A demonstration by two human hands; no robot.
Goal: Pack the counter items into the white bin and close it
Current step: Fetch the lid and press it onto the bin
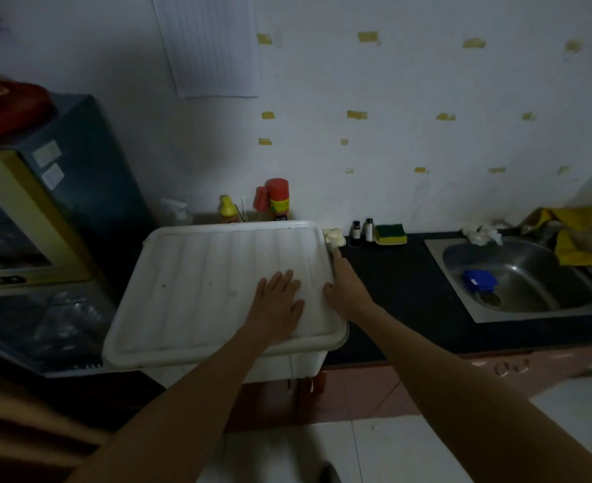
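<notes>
The white bin stands on the black counter with its ribbed white lid lying on top. My left hand lies flat on the lid's right part, fingers straight. My right hand rests along the lid's right edge, thumb on the lid, fingers stretched down the rim toward the far corner. A yellow-green sponge, two small bottles and a pale soap in its dish sit on the counter beyond the bin.
A red-capped can, a yellow bottle and a spray bottle stand behind the bin by the wall. A steel sink holding a blue item lies to the right. An appliance stands at the left.
</notes>
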